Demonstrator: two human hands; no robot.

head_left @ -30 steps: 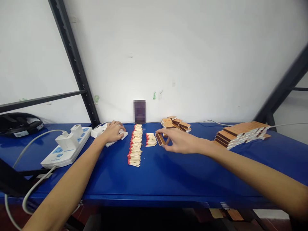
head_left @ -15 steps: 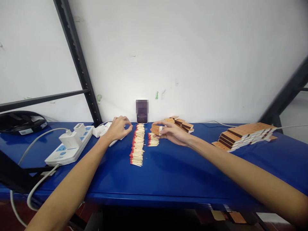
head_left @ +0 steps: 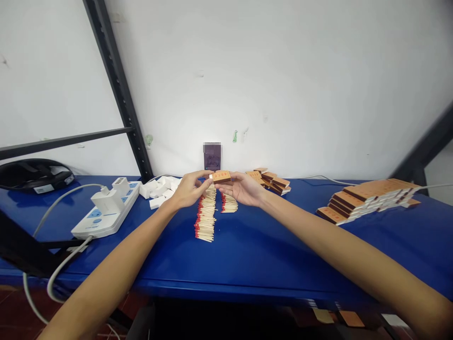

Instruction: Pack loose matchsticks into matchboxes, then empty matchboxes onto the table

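Note:
My left hand [head_left: 189, 190] and my right hand [head_left: 242, 189] meet above the blue table [head_left: 247, 245], both pinching one brown matchbox [head_left: 221, 177] between their fingertips. A white inner tray shows at the box's left end, by my left fingers. Below the hands lies a long row of red-tipped matches [head_left: 205, 215], with a smaller bunch of matches [head_left: 229, 204] to its right. White inner trays [head_left: 159, 188] lie in a heap to the left of my left hand.
A small pile of brown matchbox sleeves [head_left: 274, 181] sits behind my right hand, and a larger stack of matchboxes [head_left: 368, 197] lies at the right. A white power strip [head_left: 108, 209] with a charger and cable stands at left, near a black shelf post [head_left: 118, 89].
My right hand lifted a matchbox off the table and carried it left and up. My left hand left the white trays and came to the box's other end.

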